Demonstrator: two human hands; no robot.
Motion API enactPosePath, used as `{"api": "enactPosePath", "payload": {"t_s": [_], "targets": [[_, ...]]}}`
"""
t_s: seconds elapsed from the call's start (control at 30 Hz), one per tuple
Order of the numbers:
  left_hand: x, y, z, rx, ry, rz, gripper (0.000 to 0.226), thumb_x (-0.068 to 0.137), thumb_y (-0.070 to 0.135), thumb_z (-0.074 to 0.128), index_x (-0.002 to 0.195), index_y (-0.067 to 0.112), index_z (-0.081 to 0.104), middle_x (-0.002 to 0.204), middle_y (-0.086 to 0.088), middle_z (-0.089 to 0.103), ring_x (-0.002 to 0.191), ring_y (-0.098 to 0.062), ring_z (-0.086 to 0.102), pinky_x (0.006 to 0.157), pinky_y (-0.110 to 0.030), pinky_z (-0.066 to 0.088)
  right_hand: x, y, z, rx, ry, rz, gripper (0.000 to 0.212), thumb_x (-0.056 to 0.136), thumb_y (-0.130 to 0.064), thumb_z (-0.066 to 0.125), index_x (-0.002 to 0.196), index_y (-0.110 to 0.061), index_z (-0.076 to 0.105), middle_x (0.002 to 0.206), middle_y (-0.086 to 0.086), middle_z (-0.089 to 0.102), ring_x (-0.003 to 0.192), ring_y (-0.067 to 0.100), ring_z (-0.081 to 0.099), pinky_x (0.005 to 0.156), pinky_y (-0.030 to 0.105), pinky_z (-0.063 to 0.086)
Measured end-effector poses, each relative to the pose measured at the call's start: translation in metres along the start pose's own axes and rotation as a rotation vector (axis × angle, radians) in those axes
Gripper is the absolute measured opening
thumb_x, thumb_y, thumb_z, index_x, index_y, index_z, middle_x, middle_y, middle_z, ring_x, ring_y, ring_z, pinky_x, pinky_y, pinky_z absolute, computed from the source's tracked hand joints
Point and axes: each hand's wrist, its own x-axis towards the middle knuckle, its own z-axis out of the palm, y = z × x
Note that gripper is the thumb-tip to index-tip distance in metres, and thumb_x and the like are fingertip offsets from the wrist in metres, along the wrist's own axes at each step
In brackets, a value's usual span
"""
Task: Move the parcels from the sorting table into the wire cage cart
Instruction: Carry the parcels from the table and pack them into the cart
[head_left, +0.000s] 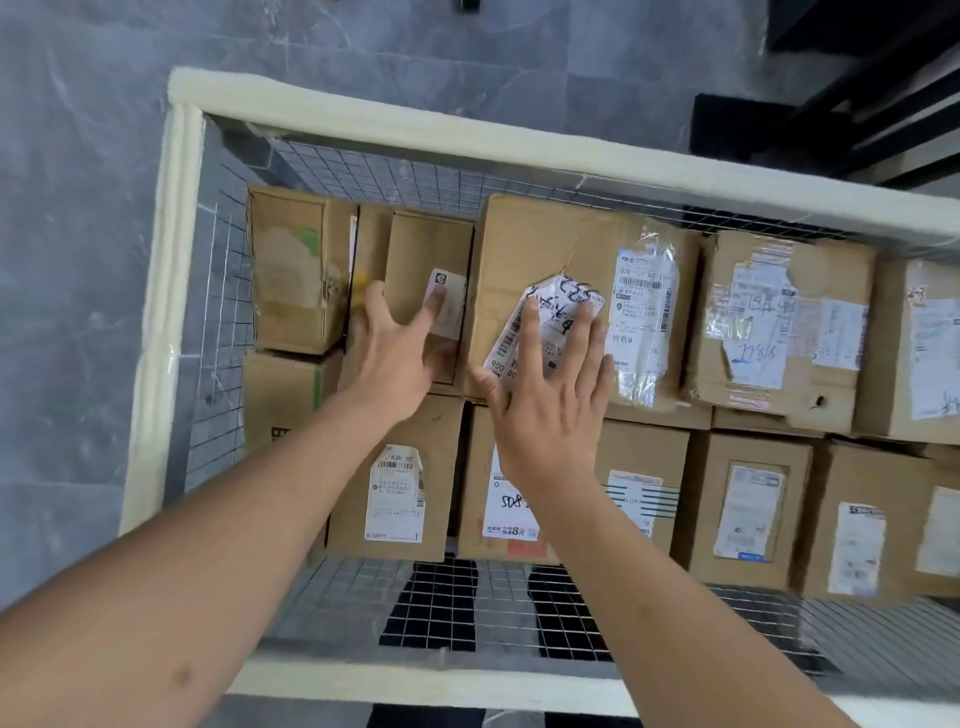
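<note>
Both forearms reach in over the padded near rim of the wire cage cart (171, 291), whose mesh walls enclose a load of cardboard parcels. Nearest the rim lies a row of boxes, among them a labelled near box (400, 483) directly below the left wrist.

The left hand (387, 353) is released, fingers spread and straight, over a small box (426, 291) in the far row; a fingertip lies at its white label, though actual contact cannot be confirmed.

The right hand (545, 405) is likewise released, fingers straight and splayed, lying flat over the crumpled label of a large box (582, 291), which sits higher than its neighbours just right of the small box. Neither hand grasps anything.

Further right, a taped box (779, 322) stands beside the large box against the far mesh wall. Grey floor tiles (78, 208) surround the cart.
</note>
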Motion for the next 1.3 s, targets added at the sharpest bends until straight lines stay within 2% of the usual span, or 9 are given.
{"api": "enactPosePath", "payload": {"t_s": [0.1,0.17,0.23,0.3,0.43,0.6,0.83,1.2,1.3], "targets": [[-0.001,-0.001,0.005,0.067,-0.007,0.074,0.108,0.091,0.007,0.068,0.161,0.050,-0.001,0.166,0.003,-0.031,0.158,-0.038,-0.001,0.070,-0.034,0.049,0.001,0.002,0.000,-0.020,0.022,-0.048,0.081,0.104,-0.070,0.025,0.167,-0.024,0.005,0.170,0.026,-0.010,0.158,0.040,-0.011,0.126,0.054,-0.001],[0.003,-0.005,0.008,0.110,0.022,0.159,0.107,0.088,0.002,0.067,0.165,0.038,0.001,0.168,0.007,-0.029,0.159,-0.031,-0.012,0.093,-0.035,0.054,0.002,0.000,0.000,-0.066,0.001,-0.047,0.080,0.105,-0.069,0.024,0.167,-0.023,0.003,0.169,0.028,-0.010,0.158,0.041,-0.010,0.127,0.055,-0.001],[0.007,-0.007,0.006,0.111,0.003,0.184,0.100,0.090,0.004,0.065,0.166,0.031,0.005,0.172,0.004,-0.017,0.159,-0.029,-0.008,0.124,-0.043,0.030,0.003,-0.002,-0.003,-0.093,-0.024,-0.036,0.080,0.105,-0.070,0.023,0.167,-0.023,0.002,0.169,0.028,-0.009,0.158,0.042,-0.009,0.127,0.055,0.001],[0.006,-0.006,-0.001,0.096,-0.021,0.199,0.086,0.095,0.010,0.062,0.166,0.025,0.015,0.174,0.000,-0.008,0.160,-0.031,-0.001,0.128,-0.046,0.020,0.005,-0.004,-0.008,-0.102,-0.059,-0.025,0.080,0.104,-0.070,0.024,0.167,-0.025,0.003,0.169,0.027,-0.009,0.158,0.042,-0.008,0.127,0.055,0.003],[-0.016,0.005,-0.027,0.049,0.036,0.241,0.066,0.102,0.019,0.057,0.161,0.019,0.030,0.173,-0.006,0.011,0.157,-0.032,0.016,0.125,-0.048,0.028,0.010,-0.007,-0.025,-0.124,-0.164,-0.021,0.080,0.104,-0.066,0.030,0.166,-0.028,-0.002,0.170,0.024,-0.011,0.158,0.040,-0.009,0.128,0.052,0.005],[-0.061,0.019,-0.069,0.098,0.092,0.335,0.065,0.101,0.022,0.058,0.160,0.017,0.032,0.169,-0.006,0.023,0.151,-0.031,0.029,0.119,-0.047,0.037,0.000,-0.014,-0.064,-0.109,-0.228,0.062,0.090,0.100,-0.064,0.047,0.165,-0.019,0.002,0.173,0.012,0.004,0.158,0.042,0.004,0.127,0.051,0.019],[-0.129,0.042,-0.127,0.200,0.087,0.412,0.064,0.103,0.034,0.055,0.161,0.025,0.029,0.170,-0.005,0.020,0.155,-0.034,0.022,0.127,-0.052,0.020,-0.050,-0.016,-0.138,-0.024,-0.175,-0.149,0.064,0.104,-0.046,0.046,0.159,-0.018,0.031,0.168,0.001,0.027,0.154,0.031,0.023,0.122,0.044,0.028],[-0.233,0.117,-0.223,0.307,0.110,0.602,0.059,0.101,0.045,0.055,0.154,0.028,0.037,0.166,-0.001,0.027,0.152,-0.030,0.026,0.124,-0.048,0.024,-0.151,-0.002,-0.270,0.008,0.000,-0.158,0.055,0.103,-0.047,0.049,0.151,-0.022,0.046,0.156,-0.001,0.047,0.143,0.026,0.042,0.109,0.043,0.043],[-0.265,0.149,-0.245,0.342,0.176,0.682,0.053,0.098,0.042,0.056,0.148,0.028,0.043,0.155,0.000,0.039,0.142,-0.027,0.037,0.118,-0.046,0.034,-0.178,0.008,-0.311,-0.011,0.059,-0.137,0.052,0.102,-0.048,0.050,0.147,-0.021,0.050,0.150,-0.002,0.051,0.135,0.024,0.048,0.102,0.040,0.045]]}}
